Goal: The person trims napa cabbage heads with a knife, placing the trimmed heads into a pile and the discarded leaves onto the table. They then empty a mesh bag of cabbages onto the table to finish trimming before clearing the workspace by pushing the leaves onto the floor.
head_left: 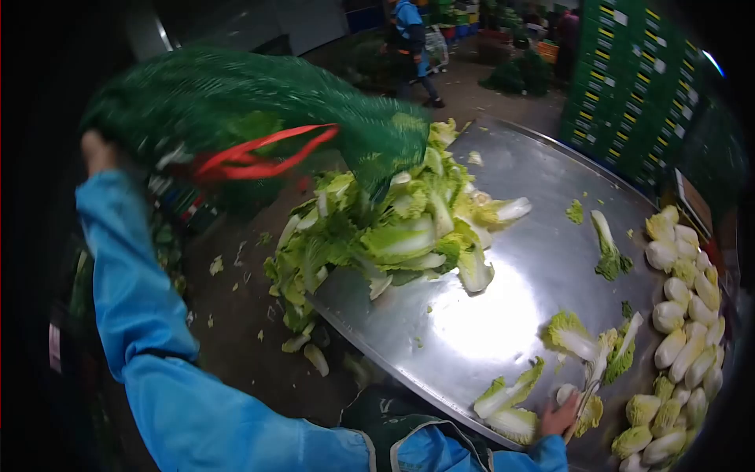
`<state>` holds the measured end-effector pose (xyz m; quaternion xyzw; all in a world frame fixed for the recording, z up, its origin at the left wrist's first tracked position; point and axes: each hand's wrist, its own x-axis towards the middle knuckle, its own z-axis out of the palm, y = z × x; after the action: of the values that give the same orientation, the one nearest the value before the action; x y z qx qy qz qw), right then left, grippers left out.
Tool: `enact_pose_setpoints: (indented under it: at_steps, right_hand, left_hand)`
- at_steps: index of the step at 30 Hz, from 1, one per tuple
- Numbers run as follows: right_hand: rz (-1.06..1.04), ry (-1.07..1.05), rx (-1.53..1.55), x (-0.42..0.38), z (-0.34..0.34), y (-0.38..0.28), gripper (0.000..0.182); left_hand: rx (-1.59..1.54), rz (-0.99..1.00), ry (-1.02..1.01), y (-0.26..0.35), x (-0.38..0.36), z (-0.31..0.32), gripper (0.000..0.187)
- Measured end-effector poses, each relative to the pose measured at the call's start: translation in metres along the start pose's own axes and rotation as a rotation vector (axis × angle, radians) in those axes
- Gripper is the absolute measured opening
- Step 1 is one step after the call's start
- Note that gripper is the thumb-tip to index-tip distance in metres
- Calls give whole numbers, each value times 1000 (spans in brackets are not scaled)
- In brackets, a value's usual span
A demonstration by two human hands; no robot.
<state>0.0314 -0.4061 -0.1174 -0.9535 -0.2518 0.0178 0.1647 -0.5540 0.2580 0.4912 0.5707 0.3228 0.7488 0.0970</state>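
Note:
My left hand (98, 153), raised at the far left, grips one end of a green mesh bag (259, 86) with a red band (259, 151). The bag stretches across the upper view, blurred in places, its other end hanging over a heap of loose Chinese cabbage leaves (401, 236) on the metal table's corner. Some leaves droop over the edge. My right hand (557, 417) is low at the table's near side, fingers curled beside a thin, narrow object (584, 397) among cut leaves (511, 397); I cannot tell what it holds.
Trimmed pale cabbage heads (688, 330) are stacked along the right side of the metal table (543, 197). Green crates (629, 79) rise behind it. A person (409, 47) in blue walks in the background. Leaf scraps (216, 266) lie on the floor at left.

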Motion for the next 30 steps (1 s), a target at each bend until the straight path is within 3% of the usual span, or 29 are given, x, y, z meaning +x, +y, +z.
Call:
enact_pose_setpoints:
  at_steps: [2,4,9,13,14,15,17,18,19,20,21,22,23,24,25,26,27,30]
  right_hand:
    - [-99,-81,27,-13,13,-47,84]
    - [40,-219,-180,-10,-2,-114,89]
    - [-70,-158,-177,25,49,-174,89]
    - [-324,-93,130,99,110,-262,83]
    - [-413,-95,361,122,125,-297,81]
    - [-497,-103,595,148,144,-327,80]
    - [-419,-67,823,277,259,-339,81]
    - [-320,-66,956,288,252,-391,83]
    - [-218,-72,1073,306,251,-436,85]
    - [-291,-14,984,342,281,-446,86]
    - [-359,49,903,364,309,-461,87]
    - [-289,-14,808,337,293,-492,88]
    - [-212,-69,706,285,248,-530,89]
    - [-256,-147,849,279,259,-537,88]
    - [-256,-154,840,257,259,-553,88]
    - [-333,-89,776,227,252,-573,87]
    - [-408,-17,712,211,248,-589,85]
    - [-555,-68,673,189,275,-622,80]
  left_hand:
    - [135,-49,139,-8,-7,-127,47]
    - [259,-100,264,1,-25,-250,44]
    - [472,-230,532,37,-113,-498,38]
    - [561,-369,666,37,-207,-631,33]
    - [564,-421,686,31,-235,-656,32]
    - [553,-465,709,23,-265,-677,31]
    - [526,-569,732,-3,-314,-697,29]
    - [509,-611,740,-21,-338,-712,29]
    - [561,-779,724,-19,-342,-657,36]
    - [578,-798,771,-21,-355,-619,37]
    - [798,-801,333,-53,-416,-741,36]
    - [797,-854,606,-47,-401,-662,34]
    - [807,-898,598,-59,-414,-668,34]
    - [787,-930,516,-73,-433,-700,34]
    - [940,-839,374,-92,-459,-748,33]
    - [618,-925,584,-93,-442,-701,31]
    - [537,-949,704,-107,-436,-694,30]
    - [602,-987,718,-164,-416,-692,31]
